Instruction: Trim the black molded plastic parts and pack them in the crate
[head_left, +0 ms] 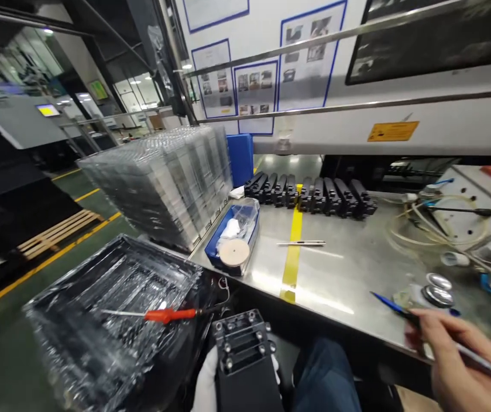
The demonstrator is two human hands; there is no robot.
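Head view: left grip [205,384], white-gloved, near six o'clock, spreads to the width of a black part [249,386], holding its sides just before the near edge of the bench [340,274]. Right grip [458,357], bare, at four o'clock, is narrow, with thumb and fingers closed on a pen-like blue tool [390,304], tip toward ten o'clock. Similar black parts [317,197] line the bench near three o'clock; a red-handled screwdriver [166,315] appears between seven and eight o'clock.

From here I see a white glove [205,382] on the left hand [208,372], a bare right hand [455,357] and dark blue trousers [326,377].
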